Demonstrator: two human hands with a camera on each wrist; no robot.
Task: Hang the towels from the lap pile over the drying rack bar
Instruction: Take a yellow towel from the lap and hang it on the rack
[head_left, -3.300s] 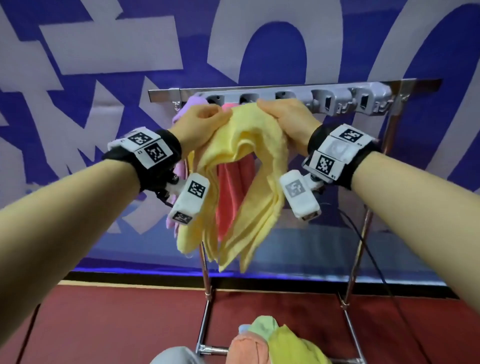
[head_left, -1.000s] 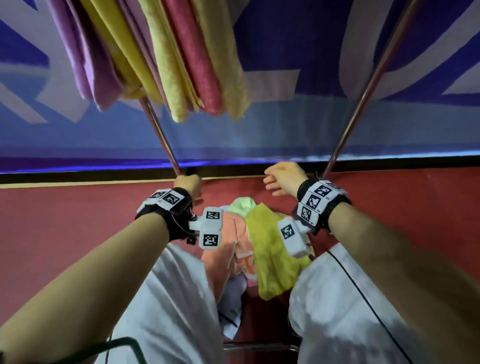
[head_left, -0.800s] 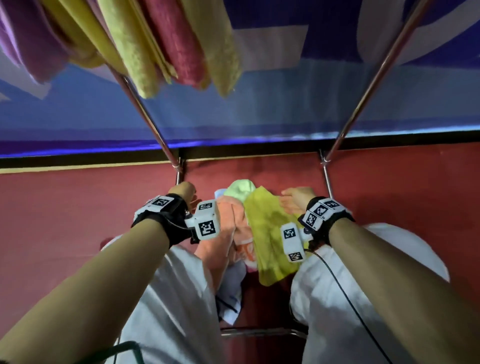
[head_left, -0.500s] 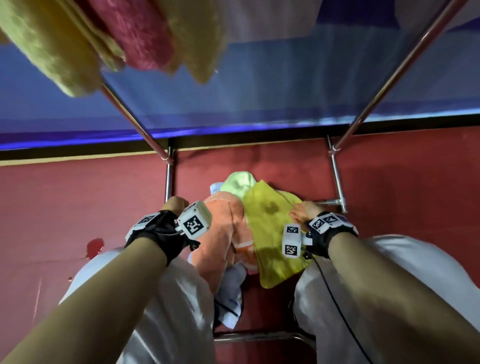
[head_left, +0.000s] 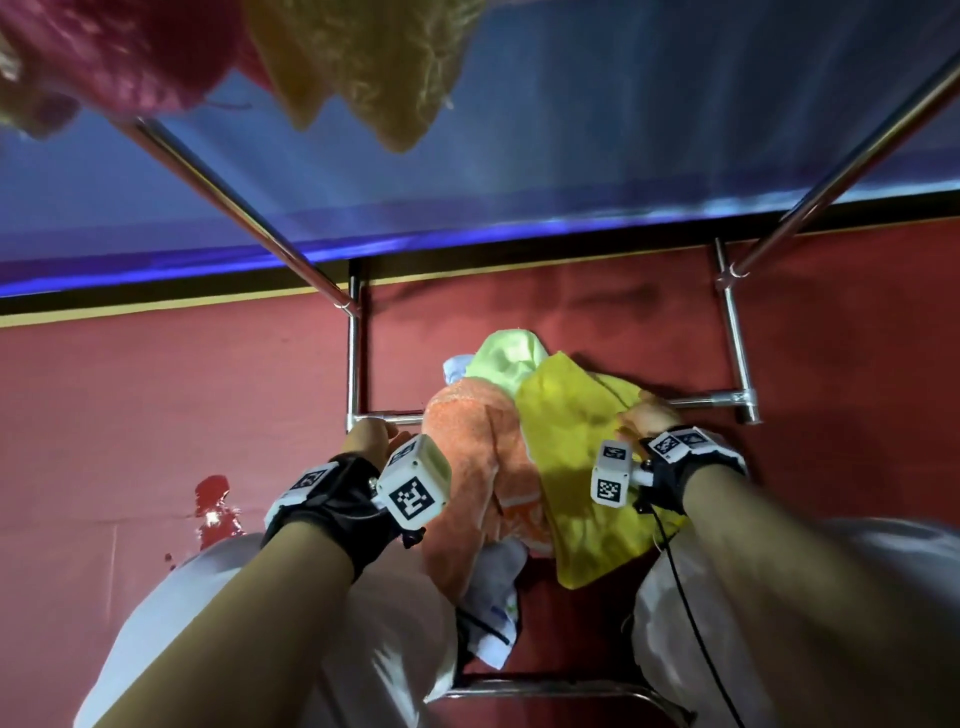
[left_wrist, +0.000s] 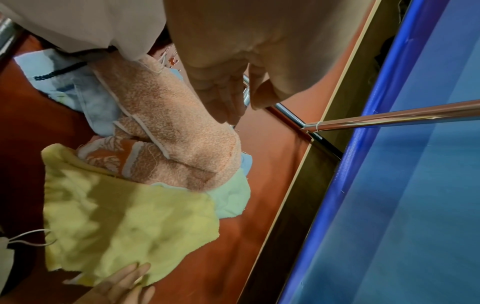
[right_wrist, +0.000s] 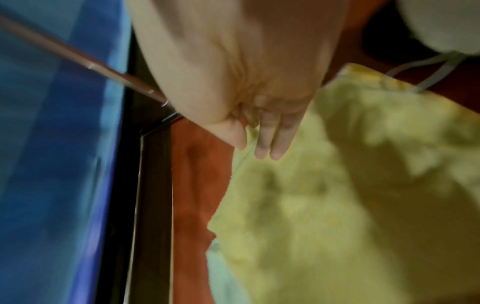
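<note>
The lap pile lies between my knees: an orange towel (head_left: 467, 467), a yellow towel (head_left: 576, 457) to its right, a light green towel (head_left: 506, 356) behind them and a pale blue cloth (head_left: 493, 582) underneath. My left hand (head_left: 366, 441) hovers at the orange towel's (left_wrist: 176, 127) left side, fingers (left_wrist: 223, 102) straight and holding nothing. My right hand (head_left: 647, 418) lies on the yellow towel's (right_wrist: 337, 205) right edge; its fingers (right_wrist: 270, 144) are straight, and they also show in the left wrist view (left_wrist: 124, 283). The rack's top bar is out of view.
Hung towels, pink (head_left: 119, 52) and yellow (head_left: 374, 67), dangle at the top of the head view. Chrome rack legs (head_left: 353, 364) and a low cross tube (head_left: 706, 400) stand on the red floor just beyond the pile. A blue wall panel (head_left: 571, 156) is behind.
Both hands have come down from the rack bar to the lap pile. The view tipped downward. The right hand settled onto the yellow towel's edge, and the left hand reached the orange towel's side.
</note>
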